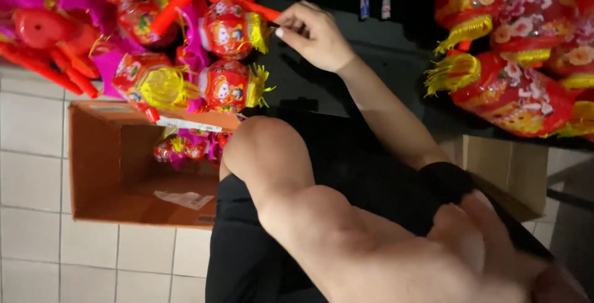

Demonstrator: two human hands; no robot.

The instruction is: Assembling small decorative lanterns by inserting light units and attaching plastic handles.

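Red stick of a small lantern lies on the dark table, pinched at its end by your hand — fingers closed. Tug carelessly and the yellow tassels could snag neighbouring lanterns — or spill them into the cardboard box.

Held item: a red lantern on a red stick, its round body printed with a cartoon figure, a yellow tassel fringe hanging at its right end.
Pose: lying sideways, the stick running up-left to down-right above the body.
Place: resting at the edge of the dark table, among a heap of like lanterns.
Contact: the fingertips of one hand are pinching the stick's near end; which hand cannot be told.
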